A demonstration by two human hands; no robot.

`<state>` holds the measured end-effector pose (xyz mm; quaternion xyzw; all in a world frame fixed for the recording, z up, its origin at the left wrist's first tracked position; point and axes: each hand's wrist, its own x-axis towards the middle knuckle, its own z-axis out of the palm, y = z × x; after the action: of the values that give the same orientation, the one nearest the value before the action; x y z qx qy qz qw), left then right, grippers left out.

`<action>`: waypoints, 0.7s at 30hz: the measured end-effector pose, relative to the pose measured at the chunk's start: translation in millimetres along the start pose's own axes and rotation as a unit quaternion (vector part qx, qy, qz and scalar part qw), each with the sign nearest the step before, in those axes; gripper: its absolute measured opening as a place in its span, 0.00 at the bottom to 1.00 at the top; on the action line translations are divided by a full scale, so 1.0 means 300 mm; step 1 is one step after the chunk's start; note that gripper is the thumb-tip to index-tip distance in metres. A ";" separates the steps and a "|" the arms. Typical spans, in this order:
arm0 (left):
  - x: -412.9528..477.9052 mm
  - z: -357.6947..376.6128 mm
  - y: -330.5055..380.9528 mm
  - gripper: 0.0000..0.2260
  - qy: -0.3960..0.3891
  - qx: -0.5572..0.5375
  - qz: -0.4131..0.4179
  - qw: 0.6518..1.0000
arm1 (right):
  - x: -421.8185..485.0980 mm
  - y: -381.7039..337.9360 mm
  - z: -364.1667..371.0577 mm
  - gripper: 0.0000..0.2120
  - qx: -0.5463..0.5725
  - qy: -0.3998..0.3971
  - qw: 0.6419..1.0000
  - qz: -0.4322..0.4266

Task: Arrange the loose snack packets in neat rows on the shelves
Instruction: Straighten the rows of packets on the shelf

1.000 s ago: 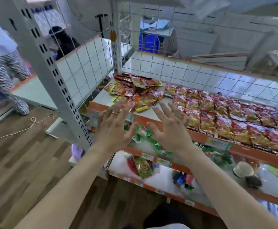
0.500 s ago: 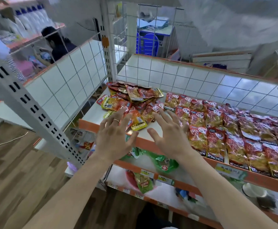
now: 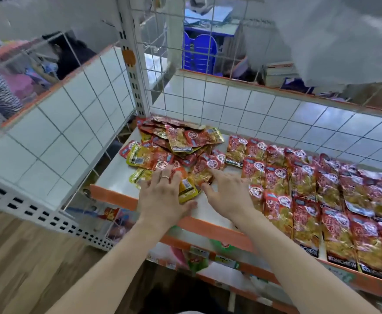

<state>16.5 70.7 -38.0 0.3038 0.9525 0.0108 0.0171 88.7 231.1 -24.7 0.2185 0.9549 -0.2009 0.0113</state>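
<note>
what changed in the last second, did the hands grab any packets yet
Both hands moved forward from the front edge of the shelf onto the loose pile: the left hand now lies flat on the nearest packets, and the right hand touches a packet beside them with straight fingers. Neither has taken hold of anything. The loose pile and the neat rows stayed as they were.

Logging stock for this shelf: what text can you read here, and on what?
"KONCHEW": black band of the red-and-gold foil packet topping the loose pile.
"KONCHE", cut off: black band of the leftmost back-row packet.
"KONCHEW": black band of a front-row packet.
Round white logos on the packets: too blurred.
Price tags on the lower shelf's orange edge: too blurred.
</note>
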 end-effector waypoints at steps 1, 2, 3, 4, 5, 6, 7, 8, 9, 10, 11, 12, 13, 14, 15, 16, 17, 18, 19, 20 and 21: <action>0.012 -0.003 0.000 0.42 -0.007 0.000 -0.006 1.000 | 0.016 -0.004 0.006 0.26 0.020 -0.003 1.000 0.008; 0.023 -0.007 -0.004 0.43 -0.008 -0.001 -0.010 1.000 | 0.029 -0.010 0.011 0.25 0.043 -0.003 0.999 0.012; 0.033 -0.006 -0.011 0.44 -0.006 0.004 -0.009 1.000 | 0.041 -0.017 0.017 0.25 0.059 0.000 0.998 0.015; 0.042 -0.002 -0.020 0.43 -0.001 0.015 -0.001 1.000 | 0.051 -0.025 0.021 0.24 0.066 0.005 0.998 0.020; 0.047 0.001 -0.031 0.42 0.004 0.032 0.012 0.999 | 0.062 -0.032 0.029 0.23 0.068 0.011 0.997 0.027; 0.049 0.008 -0.044 0.40 0.011 0.049 0.034 0.998 | 0.069 -0.042 0.035 0.23 0.069 0.018 0.997 0.035; 0.048 0.014 -0.057 0.38 0.016 0.066 0.062 0.996 | 0.074 -0.052 0.040 0.22 0.070 0.026 0.996 0.044; 0.046 0.014 -0.071 0.36 0.019 0.084 0.088 0.992 | 0.079 -0.062 0.045 0.21 0.072 0.033 0.995 0.055; 0.043 0.008 -0.079 0.33 0.020 0.101 0.110 0.989 | 0.084 -0.071 0.049 0.20 0.071 0.040 0.995 0.065; 0.041 -0.003 -0.083 0.31 0.018 0.114 0.130 0.985 | 0.089 -0.081 0.052 0.20 0.071 0.046 0.994 0.076; 0.038 -0.015 -0.084 0.28 0.019 0.120 0.148 0.982 | 0.095 -0.091 0.053 0.19 0.074 0.052 0.992 0.086; 0.035 -0.025 -0.083 0.26 0.010 0.123 0.157 0.980 | 0.100 -0.099 0.054 0.19 0.081 0.058 0.990 0.099; 0.029 -0.039 -0.078 0.25 0.002 0.122 0.156 0.980 | 0.107 -0.105 0.057 0.19 0.093 0.066 0.987 0.113; 0.024 -0.050 -0.074 0.24 0.002 0.123 0.155 0.980 | 0.112 -0.113 0.058 0.20 0.111 0.078 0.983 0.126; 0.020 -0.055 -0.075 0.24 0.011 0.121 0.157 0.980 | 0.115 -0.120 0.058 0.21 0.142 0.091 0.976 0.138; 0.019 -0.060 -0.081 0.23 0.016 0.110 0.159 0.981 | 0.115 -0.128 0.053 0.24 0.189 0.103 0.965 0.151; 0.021 -0.059 -0.090 0.22 0.028 0.088 0.163 0.982 | 0.116 -0.134 0.048 0.28 0.247 0.112 0.948 0.168; 0.025 -0.047 -0.101 0.21 0.055 0.066 0.177 0.980 | 0.118 -0.139 0.042 0.31 0.296 0.111 0.929 0.191; 0.029 -0.028 -0.111 0.19 0.090 0.045 0.195 0.976 | 0.122 -0.142 0.040 0.30 0.327 0.103 0.915 0.213; 0.033 -0.009 -0.119 0.16 0.128 0.025 0.214 0.968 | 0.127 -0.144 0.041 0.26 0.345 0.090 0.905 0.231; 0.036 0.009 -0.126 0.14 0.161 0.004 0.229 0.960 | 0.131 -0.143 0.046 0.20 0.362 0.076 0.896 0.244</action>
<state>-13.9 46.3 -42.0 0.5084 0.8474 0.0591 -0.1412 34.3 206.5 -25.2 0.4480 0.7306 -0.5068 -0.0929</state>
